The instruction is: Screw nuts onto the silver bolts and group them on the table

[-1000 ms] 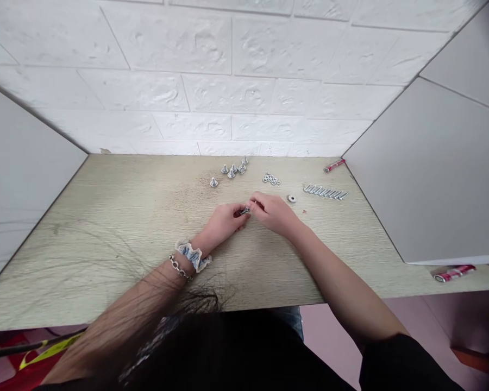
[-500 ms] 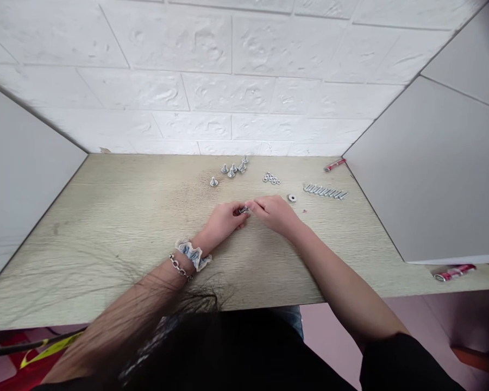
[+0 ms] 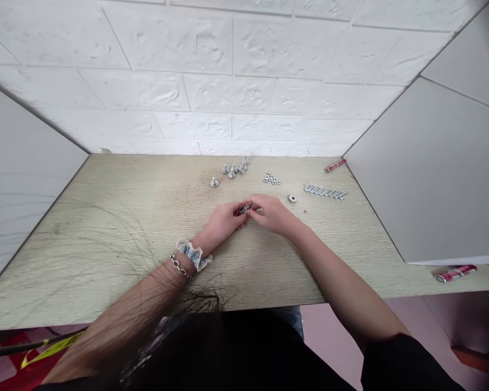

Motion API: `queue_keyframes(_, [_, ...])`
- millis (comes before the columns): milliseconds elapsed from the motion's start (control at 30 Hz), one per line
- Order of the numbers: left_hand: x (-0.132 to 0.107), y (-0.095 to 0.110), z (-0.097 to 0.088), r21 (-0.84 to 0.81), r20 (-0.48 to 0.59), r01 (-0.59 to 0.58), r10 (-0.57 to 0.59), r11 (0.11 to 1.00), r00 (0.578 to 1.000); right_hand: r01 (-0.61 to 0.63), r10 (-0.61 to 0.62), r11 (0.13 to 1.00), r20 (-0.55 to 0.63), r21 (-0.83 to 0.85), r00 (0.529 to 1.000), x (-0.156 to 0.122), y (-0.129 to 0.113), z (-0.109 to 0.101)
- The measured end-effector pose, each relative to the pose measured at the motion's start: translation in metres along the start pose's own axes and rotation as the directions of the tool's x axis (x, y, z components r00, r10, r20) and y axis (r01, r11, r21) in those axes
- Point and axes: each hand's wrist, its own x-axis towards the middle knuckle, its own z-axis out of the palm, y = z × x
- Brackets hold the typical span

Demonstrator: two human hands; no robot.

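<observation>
Just above the tabletop, my left hand [image 3: 225, 220] pinches a small metal bolt [image 3: 245, 208], which looks fitted with a washer or nut. My right hand [image 3: 271, 213] has its thumb and fingertips closed on the bolt's other end. Fingers cover much of this piece. A round washer [image 3: 292, 199] lies to the right of my right hand. Beyond my hands stand several bolts with washers [image 3: 232, 172] on them, one set a little apart [image 3: 214, 182]. A cluster of nuts [image 3: 272, 178] sits right of these, and several loose bolts [image 3: 325, 191] lie in a row farther right.
The wooden tabletop [image 3: 118, 217] meets a white brick wall [image 3: 207, 92] at the back, with grey panels on both sides. One red battery-like cylinder [image 3: 334, 165] lies by the right panel; another red cylinder [image 3: 455, 273] is at the front right.
My right thumb and fingers have shifted their grip around the bolt, the thumb now lower. My left hand has stayed in place, and the loose parts have not moved.
</observation>
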Motion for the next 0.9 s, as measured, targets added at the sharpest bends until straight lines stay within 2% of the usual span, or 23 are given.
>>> queue_keyframes(67, [-0.0004, 0.0002, 0.0002, 0.022, 0.007, -0.013, 0.013, 1.000, 1.000, -0.029, 0.029, 0.999, 0.001, -0.028, 1.000, 0.0006, 0.0006, -0.0011])
queue_keyframes(200, [-0.0015, 0.0015, 0.0013, 0.039, 0.023, -0.012, 0.011, 0.999, 1.000, -0.184, 0.188, 0.960, -0.001, -0.212, 0.982, 0.0009, -0.0004, -0.0042])
queue_keyframes(267, [-0.0019, 0.0021, 0.0016, 0.032, 0.027, -0.010, 0.009, 0.999, 1.000, -0.195, 0.206, 0.946, 0.014, -0.257, 0.978, 0.0006, -0.0012, -0.0039])
queue_keyframes(433, [-0.0013, 0.0009, 0.0012, 0.017, 0.016, -0.005, 0.005, 1.000, 1.000, -0.151, 0.161, 0.966, 0.033, -0.212, 0.986, -0.0006, -0.0028, 0.0005])
queue_keyframes(667, [0.0032, -0.0069, 0.0020, -0.166, -0.009, 0.068, -0.071, 0.984, 0.997, -0.058, 0.058, 0.998, 0.002, -0.019, 0.998, -0.0026, -0.0070, -0.0011])
queue_keyframes(900, [0.0024, -0.0051, 0.0018, -0.154, -0.039, 0.040, -0.046, 0.987, 0.998, -0.017, 0.017, 1.000, -0.030, 0.013, 0.999, -0.0005, -0.0012, 0.0026])
